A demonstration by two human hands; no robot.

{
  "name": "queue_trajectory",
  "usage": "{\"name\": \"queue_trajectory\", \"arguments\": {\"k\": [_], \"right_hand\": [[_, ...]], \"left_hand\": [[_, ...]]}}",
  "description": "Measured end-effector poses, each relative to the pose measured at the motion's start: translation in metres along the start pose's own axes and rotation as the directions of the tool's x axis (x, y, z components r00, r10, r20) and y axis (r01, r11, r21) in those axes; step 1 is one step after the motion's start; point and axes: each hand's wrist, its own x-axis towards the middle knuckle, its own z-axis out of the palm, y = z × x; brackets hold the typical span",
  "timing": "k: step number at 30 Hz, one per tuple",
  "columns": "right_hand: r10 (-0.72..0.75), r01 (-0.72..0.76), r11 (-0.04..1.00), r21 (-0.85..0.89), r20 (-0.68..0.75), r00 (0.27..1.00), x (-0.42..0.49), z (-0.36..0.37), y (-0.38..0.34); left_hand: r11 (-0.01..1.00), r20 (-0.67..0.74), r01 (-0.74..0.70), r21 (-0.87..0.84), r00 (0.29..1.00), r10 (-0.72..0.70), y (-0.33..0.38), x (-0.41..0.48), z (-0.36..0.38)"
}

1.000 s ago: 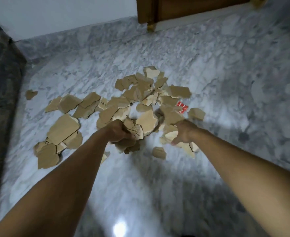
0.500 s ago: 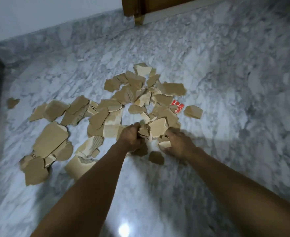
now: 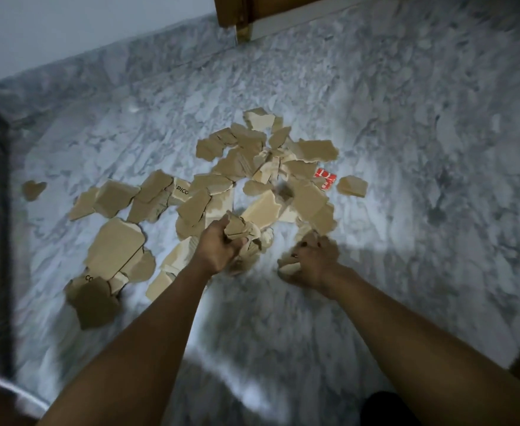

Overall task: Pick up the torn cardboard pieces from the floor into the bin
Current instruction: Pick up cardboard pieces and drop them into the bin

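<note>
1. My left hand is curled tight round a crumpled wad of torn pieces, thumb side up; my right hand has its fingers curled down on a small pale scrap against the floor
2. The rest of the cardboard pieces lie on the marble floor just beyond my hands, heaped in the middle, with a big flat slab to my left and a lone scrap well apart, further left
3. I judge the stuff light, dry and bendable: it crushes rather than breaks, so I can squeeze a handful hard
4. Flat bits sit flush on polished stone and will likely skid, so I would take them at a raised torn edge or where they overlap
5. Open floor lies near me and to my right; the wooden door frame and the wall are far off
6. A pale curved rim at my lower left may be the bin, but I cannot tell
</note>
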Motion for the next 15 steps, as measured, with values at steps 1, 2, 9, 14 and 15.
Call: {"name": "queue_trajectory", "arguments": {"k": [1,2,9,14,15], "right_hand": [[-0.002,0.001,0.999,-0.042,-0.021,1.000,-0.003,0.006,-0.005],[-0.017,0.014,0.997,-0.076,-0.034,0.999,-0.007,0.009,-0.010],[0.000,0.032,0.978,0.204,-0.156,0.988,-0.005,0.015,-0.006],[0.026,-0.024,0.997,0.073,-0.015,1.000,-0.006,0.000,-0.012],[0.041,-0.044,0.995,0.090,0.035,0.999,-0.004,-0.006,-0.011]], "left_hand": [[0.993,0.015,-0.032,0.115,0.999,0.031,-0.010,-0.004,0.002],[0.970,0.044,-0.063,0.235,0.998,0.055,-0.020,-0.007,0.005],[0.831,0.193,-0.153,0.535,0.980,0.056,-0.033,-0.012,0.020],[0.875,0.182,-0.101,0.474,0.983,0.015,-0.021,-0.001,0.006],[0.903,0.149,-0.072,0.423,0.989,0.009,-0.018,0.000,0.000]]}}
